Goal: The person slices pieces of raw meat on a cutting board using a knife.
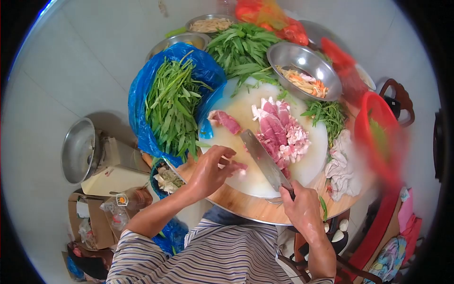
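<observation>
My right hand (302, 210) is wrapped round the dark handle of a kitchen knife (266, 161), its broad blade angled up and left over the white cutting board (222, 182). Under the fingertips of my left hand (210, 173) is a small piece of meat (240, 166), left of the blade; the curled fingers partly hide it. A larger chunk of meat (225, 121) lies farther back on the board. Right of the blade, sliced meat (276, 125) with pale fat is heaped up, close to the knife's edge.
Leafy greens (172, 104) fill a blue plastic bag (139, 111) at the left; more greens (243, 45) lie behind the board. A metal bowl (326, 71) holds shredded vegetables. A crumpled cloth (339, 165) and a blurred red basket (378, 137) are on the right.
</observation>
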`<state>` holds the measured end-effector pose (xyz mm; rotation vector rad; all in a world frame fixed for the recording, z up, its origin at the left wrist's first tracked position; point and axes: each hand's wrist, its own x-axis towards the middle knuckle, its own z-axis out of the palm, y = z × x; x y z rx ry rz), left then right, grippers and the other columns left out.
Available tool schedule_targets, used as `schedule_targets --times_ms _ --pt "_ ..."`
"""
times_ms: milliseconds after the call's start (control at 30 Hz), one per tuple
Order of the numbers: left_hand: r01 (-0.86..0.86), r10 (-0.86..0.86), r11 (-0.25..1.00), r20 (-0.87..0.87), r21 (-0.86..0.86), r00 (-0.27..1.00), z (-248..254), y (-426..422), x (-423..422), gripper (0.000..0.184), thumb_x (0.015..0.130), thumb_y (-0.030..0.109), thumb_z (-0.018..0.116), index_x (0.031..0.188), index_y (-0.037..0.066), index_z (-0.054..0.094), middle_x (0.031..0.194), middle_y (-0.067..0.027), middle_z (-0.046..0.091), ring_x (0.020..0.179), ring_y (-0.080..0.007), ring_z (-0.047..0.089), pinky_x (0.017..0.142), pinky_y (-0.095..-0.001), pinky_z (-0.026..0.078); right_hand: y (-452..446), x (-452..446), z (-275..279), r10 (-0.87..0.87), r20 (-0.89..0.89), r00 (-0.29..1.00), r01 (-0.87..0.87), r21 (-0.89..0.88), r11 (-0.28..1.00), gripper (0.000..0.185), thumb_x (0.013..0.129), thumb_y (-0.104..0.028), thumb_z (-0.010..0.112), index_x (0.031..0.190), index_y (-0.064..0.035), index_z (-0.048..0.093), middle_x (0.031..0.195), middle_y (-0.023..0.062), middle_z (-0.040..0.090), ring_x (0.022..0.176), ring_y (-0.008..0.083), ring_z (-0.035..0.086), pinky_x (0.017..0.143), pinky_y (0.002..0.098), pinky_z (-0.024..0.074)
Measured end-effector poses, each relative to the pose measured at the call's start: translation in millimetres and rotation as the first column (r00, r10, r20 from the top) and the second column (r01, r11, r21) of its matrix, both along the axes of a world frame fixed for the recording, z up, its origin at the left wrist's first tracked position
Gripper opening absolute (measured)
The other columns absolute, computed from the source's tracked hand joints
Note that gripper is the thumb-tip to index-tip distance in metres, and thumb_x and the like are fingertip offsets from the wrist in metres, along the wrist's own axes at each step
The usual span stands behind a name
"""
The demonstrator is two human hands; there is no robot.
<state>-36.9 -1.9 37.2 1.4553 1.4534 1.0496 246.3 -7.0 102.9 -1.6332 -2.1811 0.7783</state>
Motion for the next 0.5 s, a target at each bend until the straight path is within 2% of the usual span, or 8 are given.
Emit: schedule_targets --times_ms 33,67,100,133,167,233,300,500 --pt "0.003 -0.003 1.0 0.001 -0.004 1.0 -3.1 -3.1 -1.6 0.036 0.094 0.003 0.084 0.125 -0.002 0.067 0.119 -0.0117 0.067 0.092 -0.02 0.077 0.077 -0.0316 0.07 -0.5 0.4 0.3 -0.003 0.001 1.0 0.003 -0.004 1.0 0.024 0.103 -0.018 0.071 0.097 0.0048 0.066 0.079 0.0302 0.072 0.076 0.0517 0.072 0.071 0.0589 0.0555" --pt "-0.042 0.091 0.982 -0.267 0.184 0.959 -5.0 -6.7 -2.9 0.038 0.092 0.003 0.085 0.125 0.001 0.068 0.118 -0.0125 0.068 0.094 -0.0239 0.076 0.075 -0.0319 0.069 -2.1 1.1 0.3 -0.005 0.003 1.0 0.005 -0.008 1.0 0.025 0.104 -0.018 0.07 0.097 0.0049 0.066 0.079 0.0305 0.072 0.077 0.0518 0.072 0.07 0.0592 0.0553" --pt "-0.031 0.225 0.928 -0.492 0.371 0.841 -4.9 -10.1 -4.6 0.04 0.089 0.002 0.086 0.126 0.004 0.069 0.118 -0.0134 0.068 0.096 -0.0277 0.076 0.073 -0.0323 0.069 -4.3 1.0 0.6 -0.004 0.004 1.0 0.004 -0.013 1.0 0.025 0.104 -0.019 0.07 0.097 0.005 0.065 0.079 0.0307 0.072 0.077 0.0519 0.072 0.07 0.0595 0.0551" --pt "0.013 0.288 0.872 -0.535 0.489 0.794 -3.4 -10.9 -7.4 0.041 0.085 0.004 0.087 0.122 0.009 0.073 0.113 -0.0118 0.071 0.099 -0.0323 0.073 0.074 -0.0373 0.066 -5.5 -0.1 3.1 -0.003 0.004 1.0 0.003 -0.018 1.0 0.025 0.104 -0.019 0.07 0.097 0.005 0.065 0.079 0.0307 0.072 0.077 0.0519 0.072 0.07 0.0595 0.0551" --pt "0.01 0.289 0.874 -0.537 0.486 0.793 -4.7 -10.9 -9.4 0.041 0.085 0.004 0.087 0.122 0.009 0.073 0.113 -0.0118 0.071 0.099 -0.0323 0.073 0.074 -0.0373 0.066 -6.9 -1.8 6.6 0.01 -0.007 1.0 -0.01 -0.055 0.998 0.026 0.105 -0.02 0.069 0.097 0.0047 0.065 0.078 0.0307 0.071 0.076 0.0521 0.071 0.069 0.0597 0.0552" --pt "0.286 0.039 0.825 -0.554 0.488 0.832 -4.9 -12.3 -11.8 0.039 0.082 0.007 0.088 0.118 0.013 0.076 0.107 -0.0084 0.073 0.1 -0.032 0.071 0.079 -0.0417 0.061 -9.7 -5.5 9.0 0.028 -0.017 0.999 -0.029 -0.096 0.995 0.027 0.105 -0.021 0.068 0.097 0.0044 0.065 0.076 0.0307 0.071 0.075 0.0523 0.071 0.068 0.06 0.0553" --pt "0.274 0.012 0.863 -0.561 0.424 0.828 -4.7 -19.7 -2.2 0.039 0.08 0.008 0.088 0.116 0.014 0.077 0.102 -0.0053 0.074 0.1 -0.0298 0.071 0.084 -0.0431 0.058 -11.7 -7.6 9.4 0.107 0.099 0.989 -0.096 -0.114 0.989 0.028 0.107 -0.023 0.066 0.098 0.0035 0.064 0.073 0.0304 0.069 0.072 0.0526 0.071 0.067 0.061 0.0553" --pt "0.333 -0.011 0.819 -0.567 0.467 0.823 -17.1 -25.7 10.5 0.04 0.079 0.011 0.088 0.118 0.01 0.076 0.107 -0.0059 0.076 0.108 -0.0304 0.072 0.088 -0.0417 0.06 -6.3 -14.1 3.2 0.134 0.081 0.988 -0.128 -0.081 0.989 0.028 0.108 -0.021 0.064 0.096 0.0043 0.063 0.069 0.0294 0.068 0.068 0.0517 0.07 0.066 0.0613 0.0551"
